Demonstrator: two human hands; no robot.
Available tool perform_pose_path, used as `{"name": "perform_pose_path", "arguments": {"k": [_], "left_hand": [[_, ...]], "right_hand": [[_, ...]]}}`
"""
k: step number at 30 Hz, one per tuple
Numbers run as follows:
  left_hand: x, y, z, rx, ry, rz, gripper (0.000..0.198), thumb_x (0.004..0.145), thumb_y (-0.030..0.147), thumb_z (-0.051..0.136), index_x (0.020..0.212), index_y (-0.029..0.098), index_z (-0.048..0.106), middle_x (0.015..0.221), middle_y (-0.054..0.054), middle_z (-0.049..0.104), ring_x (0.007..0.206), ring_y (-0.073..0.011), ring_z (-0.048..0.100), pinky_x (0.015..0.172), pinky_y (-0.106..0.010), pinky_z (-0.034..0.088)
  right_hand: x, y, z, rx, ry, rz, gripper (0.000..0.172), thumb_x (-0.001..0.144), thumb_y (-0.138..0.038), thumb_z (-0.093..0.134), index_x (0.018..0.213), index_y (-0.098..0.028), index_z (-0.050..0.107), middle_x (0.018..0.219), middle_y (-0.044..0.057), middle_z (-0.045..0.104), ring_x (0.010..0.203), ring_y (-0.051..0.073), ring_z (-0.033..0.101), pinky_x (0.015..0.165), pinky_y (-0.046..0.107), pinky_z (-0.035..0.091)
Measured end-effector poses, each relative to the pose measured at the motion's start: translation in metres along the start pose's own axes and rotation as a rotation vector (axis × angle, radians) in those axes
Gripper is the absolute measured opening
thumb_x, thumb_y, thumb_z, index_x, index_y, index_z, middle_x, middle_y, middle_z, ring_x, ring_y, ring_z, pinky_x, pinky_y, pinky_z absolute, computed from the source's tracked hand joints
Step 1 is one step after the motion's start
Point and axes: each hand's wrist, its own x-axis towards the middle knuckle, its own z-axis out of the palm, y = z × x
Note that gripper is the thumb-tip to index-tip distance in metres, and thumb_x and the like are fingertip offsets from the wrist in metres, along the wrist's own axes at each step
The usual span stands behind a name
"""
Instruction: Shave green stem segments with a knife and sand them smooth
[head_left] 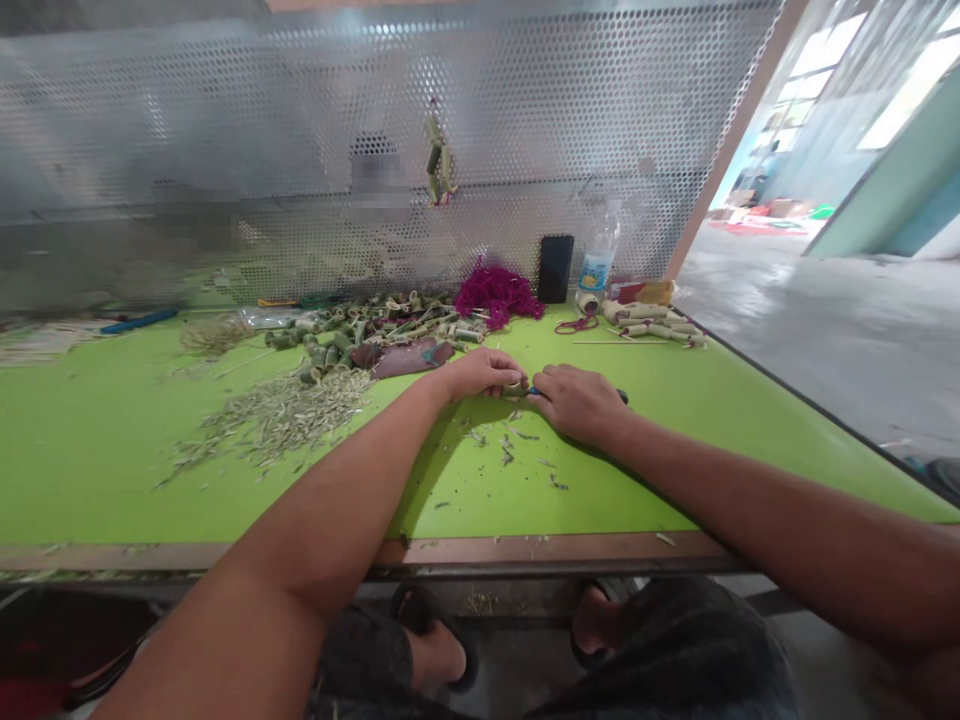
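My left hand (484,372) rests on the green table (112,440) with its fingers closed round a small pale rolled piece (514,385). My right hand (577,402) lies right beside it, fingers curled round a tool with a blue and black handle (621,397), whose tip meets the piece between the two hands. Small green trimmings (510,445) lie on the table just in front of the hands.
A heap of green rolled leaf pieces (360,335) and a spread of thin shavings (277,420) lie to the left. Magenta string (495,293), a black phone (556,268), a plastic bottle (598,262) and finished rolls (660,325) stand by the perforated metal screen (300,150).
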Motion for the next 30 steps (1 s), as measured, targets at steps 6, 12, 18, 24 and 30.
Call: {"name": "perform_pose_path", "arguments": {"k": [6,12,18,24,30], "left_hand": [[0.001,0.000,-0.001,0.000,-0.006,0.005,0.031,0.080,0.038,0.063,0.094,0.012,0.072,0.063,-0.001,0.060,0.051,-0.0079,0.049,0.050,-0.020,0.039],[0.003,-0.002,0.000,-0.057,0.001,-0.001,0.027,0.079,0.035,0.064,0.092,0.012,0.071,0.069,-0.002,0.063,0.053,-0.0077,0.050,0.051,-0.021,0.040],[0.004,-0.002,0.001,-0.115,0.008,-0.020,0.026,0.077,0.035,0.068,0.087,0.011,0.070,0.065,-0.001,0.061,0.053,-0.0079,0.052,0.050,-0.020,0.040],[0.003,-0.002,0.000,-0.140,0.009,-0.027,0.026,0.076,0.033,0.069,0.088,0.011,0.069,0.069,-0.001,0.062,0.054,-0.0075,0.052,0.050,-0.020,0.039],[0.006,0.000,0.004,-0.092,0.034,-0.020,0.025,0.079,0.033,0.064,0.090,0.010,0.068,0.067,-0.001,0.059,0.051,-0.0068,0.047,0.049,-0.019,0.037]], "right_hand": [[-0.002,-0.003,-0.003,-0.049,-0.007,0.006,0.029,0.096,-0.038,0.039,0.096,-0.019,0.061,0.092,0.008,0.064,0.086,0.021,0.054,0.065,0.031,0.036],[0.001,-0.004,0.000,-0.062,-0.028,-0.025,0.028,0.096,-0.036,0.040,0.099,-0.018,0.061,0.095,0.010,0.064,0.089,0.022,0.055,0.074,0.032,0.038],[0.005,-0.002,0.005,-0.083,-0.068,-0.073,0.030,0.097,-0.037,0.039,0.104,-0.017,0.060,0.094,0.010,0.066,0.087,0.022,0.058,0.076,0.031,0.039],[0.009,-0.001,0.003,-0.073,-0.115,-0.085,0.034,0.097,-0.040,0.037,0.107,-0.017,0.059,0.098,0.010,0.067,0.089,0.022,0.060,0.079,0.033,0.040],[0.013,0.000,0.003,-0.065,-0.177,-0.069,0.036,0.097,-0.042,0.034,0.106,-0.019,0.060,0.096,0.010,0.069,0.086,0.022,0.062,0.075,0.033,0.043]]}}
